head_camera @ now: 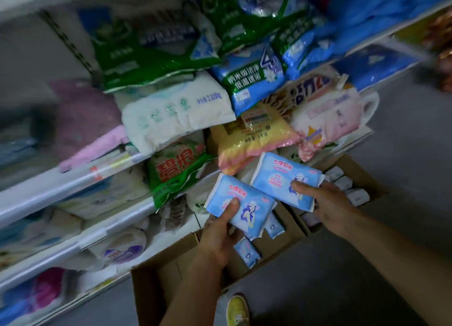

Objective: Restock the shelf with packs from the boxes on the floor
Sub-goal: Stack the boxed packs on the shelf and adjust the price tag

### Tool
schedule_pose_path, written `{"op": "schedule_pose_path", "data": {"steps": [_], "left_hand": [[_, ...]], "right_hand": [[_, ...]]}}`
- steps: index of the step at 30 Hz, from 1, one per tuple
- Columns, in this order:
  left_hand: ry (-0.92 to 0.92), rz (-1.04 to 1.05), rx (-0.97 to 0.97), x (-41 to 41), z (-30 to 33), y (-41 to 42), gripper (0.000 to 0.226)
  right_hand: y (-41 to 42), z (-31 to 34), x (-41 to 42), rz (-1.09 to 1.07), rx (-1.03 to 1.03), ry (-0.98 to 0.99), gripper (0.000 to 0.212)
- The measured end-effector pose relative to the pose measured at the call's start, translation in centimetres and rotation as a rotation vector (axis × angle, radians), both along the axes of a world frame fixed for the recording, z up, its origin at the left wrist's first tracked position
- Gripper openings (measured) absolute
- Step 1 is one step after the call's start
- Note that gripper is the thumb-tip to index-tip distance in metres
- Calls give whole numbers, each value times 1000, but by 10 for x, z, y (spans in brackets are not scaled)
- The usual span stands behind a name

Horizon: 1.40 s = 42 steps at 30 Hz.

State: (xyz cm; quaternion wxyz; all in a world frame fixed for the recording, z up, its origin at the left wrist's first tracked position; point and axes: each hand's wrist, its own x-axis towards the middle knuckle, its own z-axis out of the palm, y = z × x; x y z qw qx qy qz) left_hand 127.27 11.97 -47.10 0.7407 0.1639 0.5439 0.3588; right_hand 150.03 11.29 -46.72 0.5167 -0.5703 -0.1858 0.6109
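- Head view: a grey floor [403, 154] runs along a white shelf unit [73, 181] whose tiers slant across the left of the picture; the shelf area is blurred.
- On the tiers lie soft bags: green bags [151, 54] at the top, a white bag [176, 115] below them, a blue bag [252, 81] and a yellow-and-pink bag [254, 140] further right, and a green bag with red characters [176, 174] hanging over a shelf edge.
- Two open cardboard boxes stand on the floor against the shelf: the near box [156, 289] under the forearms, and the far box [362, 176] to the right, with rows of small packs inside.
- A yellow shoe [237, 311] shows at the bottom edge.
- The left hand [220, 237] grips a light-blue pack [239, 203], thumb on its face and fingers curled beneath, above the near box.
- The right hand [327, 203] grips a second light-blue pack [283, 176] the same way, thumb on top, just beside the first pack, between the boxes and the lower shelf.
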Motion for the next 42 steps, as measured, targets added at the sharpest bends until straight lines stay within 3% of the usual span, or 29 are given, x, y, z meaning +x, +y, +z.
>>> {"op": "schedule_pose_path", "data": {"steps": [3, 9, 15, 18, 23, 25, 29, 38, 42], "left_hand": [[-18, 56, 73, -18, 52, -13, 27], [7, 155, 202, -53, 129, -45, 55], [-12, 300, 332, -97, 189, -78, 52], [-47, 361, 362, -121, 214, -93, 43], [-3, 481, 438, -164, 243, -103, 53], [3, 513, 469, -182, 258, -99, 56], [17, 554, 535, -226, 289, -84, 53], [142, 565, 704, -338, 342, -24, 65], [121, 538, 712, -379, 353, 5, 70]], "right_hand": [[-3, 56, -15, 78, 65, -14, 31], [-6, 145, -47, 218, 147, -39, 36], [-9, 219, -96, 397, 254, -91, 21], [-9, 244, -123, 463, 275, -83, 32], [-2, 278, -175, 561, 322, -55, 53], [4, 293, -198, 577, 371, -64, 60], [20, 329, -244, 592, 480, -111, 47], [78, 377, -348, 553, 652, -151, 43], [108, 387, -383, 438, 747, -301, 46]]}}
